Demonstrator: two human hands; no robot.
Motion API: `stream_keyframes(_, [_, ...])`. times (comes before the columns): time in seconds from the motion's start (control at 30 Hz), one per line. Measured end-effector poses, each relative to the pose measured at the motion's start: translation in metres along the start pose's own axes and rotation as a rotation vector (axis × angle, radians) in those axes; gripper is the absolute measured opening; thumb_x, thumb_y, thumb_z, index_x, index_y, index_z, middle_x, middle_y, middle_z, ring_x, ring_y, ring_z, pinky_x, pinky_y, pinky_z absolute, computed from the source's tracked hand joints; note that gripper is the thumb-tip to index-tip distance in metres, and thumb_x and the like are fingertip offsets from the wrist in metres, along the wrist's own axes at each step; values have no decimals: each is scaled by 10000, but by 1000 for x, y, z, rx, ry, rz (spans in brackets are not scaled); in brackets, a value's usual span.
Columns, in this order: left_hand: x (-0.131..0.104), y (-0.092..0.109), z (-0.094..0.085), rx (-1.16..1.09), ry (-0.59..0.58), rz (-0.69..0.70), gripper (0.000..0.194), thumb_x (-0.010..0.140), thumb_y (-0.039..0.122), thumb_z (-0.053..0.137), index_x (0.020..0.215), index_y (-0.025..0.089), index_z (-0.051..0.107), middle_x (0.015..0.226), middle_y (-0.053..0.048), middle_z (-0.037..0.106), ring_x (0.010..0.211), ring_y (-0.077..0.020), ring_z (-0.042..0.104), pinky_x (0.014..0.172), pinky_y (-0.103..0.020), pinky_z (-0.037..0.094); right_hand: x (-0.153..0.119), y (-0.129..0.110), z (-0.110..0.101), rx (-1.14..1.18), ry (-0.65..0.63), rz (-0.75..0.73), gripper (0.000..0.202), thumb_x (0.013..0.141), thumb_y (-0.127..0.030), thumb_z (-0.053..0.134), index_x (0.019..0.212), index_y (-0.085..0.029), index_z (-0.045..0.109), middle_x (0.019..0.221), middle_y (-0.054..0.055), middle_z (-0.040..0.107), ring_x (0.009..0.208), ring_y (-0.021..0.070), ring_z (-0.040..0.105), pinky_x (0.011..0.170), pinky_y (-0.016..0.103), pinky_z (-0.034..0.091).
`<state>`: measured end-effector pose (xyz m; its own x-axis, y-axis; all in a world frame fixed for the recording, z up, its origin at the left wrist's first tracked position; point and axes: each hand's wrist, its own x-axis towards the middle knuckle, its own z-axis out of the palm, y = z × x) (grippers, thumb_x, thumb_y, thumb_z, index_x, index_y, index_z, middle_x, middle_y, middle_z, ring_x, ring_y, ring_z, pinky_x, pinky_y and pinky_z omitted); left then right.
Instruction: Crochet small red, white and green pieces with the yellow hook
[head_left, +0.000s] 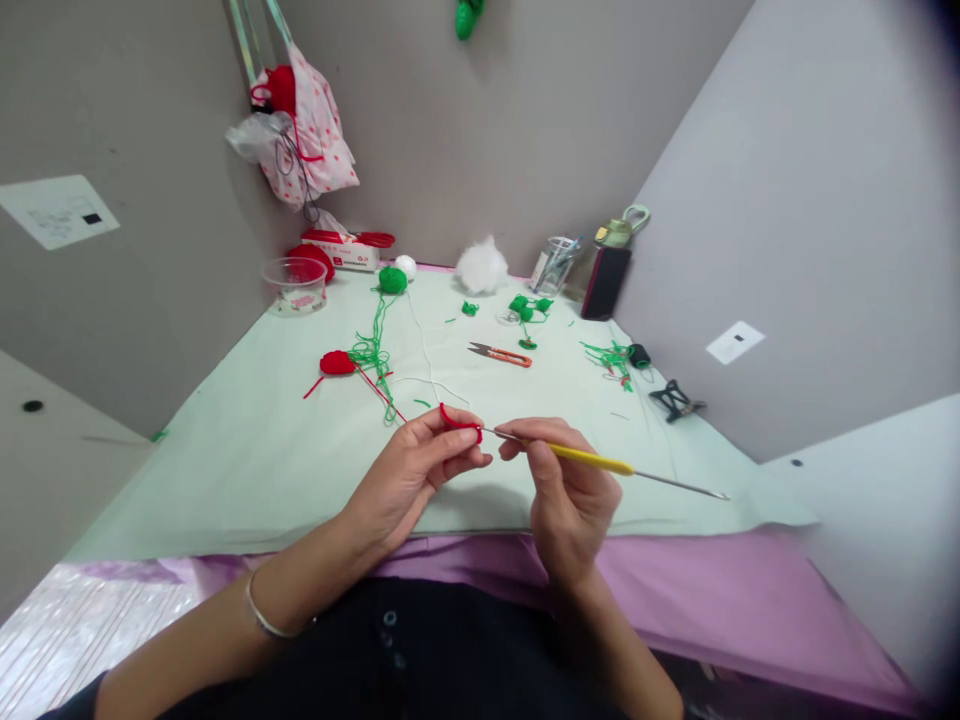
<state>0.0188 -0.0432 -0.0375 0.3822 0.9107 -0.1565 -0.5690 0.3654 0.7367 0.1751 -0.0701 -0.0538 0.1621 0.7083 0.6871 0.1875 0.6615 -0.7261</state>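
Between the thumb and fingers of my left hand [424, 465] is pinched a small strip of red yarn [459, 421]. My right hand [571, 490] is closed around a crochet hook [589, 458] with a yellow handle and metal ends. Its left tip meets the red yarn at my left fingertips; the other end points off to the right. A red yarn strand runs from my left hand back to a small red yarn ball [337, 363] lying on the table. White yarn [435, 383] trails behind my fingers; whether it joins the piece I cannot tell.
Orange-handled thread snips [501, 354] lie mid-table. A green yarn ball [392, 280] with tangled strands, white stuffing [481, 266], small green pieces [529, 307] and a plastic tub [295, 287] stand behind. A phone [606, 284] leans at the right, with a black stand [677, 400] nearer.
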Motion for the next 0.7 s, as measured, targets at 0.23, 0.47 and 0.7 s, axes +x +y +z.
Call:
stream_keyframes(0.23, [0, -1, -1, 16, -3, 21, 164, 771, 210, 888, 851, 156, 755, 753, 34, 692, 738, -106, 732, 821, -206, 585, -1, 1, -2, -70, -19, -84, 284, 1014, -77, 559, 1132, -249, 752, 995, 24, 769, 843, 161, 712, 735, 322, 587])
stream_keyframes(0.47, [-1, -1, 1, 59, 2, 76, 141, 769, 202, 890, 817, 164, 763, 816, 30, 697, 750, -100, 714, 814, -215, 597, -4, 4, -3, -163, -62, -206, 308, 981, -24, 566, 1156, -222, 726, 1026, 51, 765, 937, 186, 727, 807, 356, 596])
stream_keyframes(0.7, [1, -3, -3, 38, -58, 37, 122, 826, 191, 852, 926, 175, 784, 838, 31, 692, 752, -89, 716, 824, -211, 597, -6, 8, 1, -166, -37, -217, 320, 982, -31, 575, 1165, -240, 733, 1033, 56, 776, 946, 188, 738, 800, 349, 612])
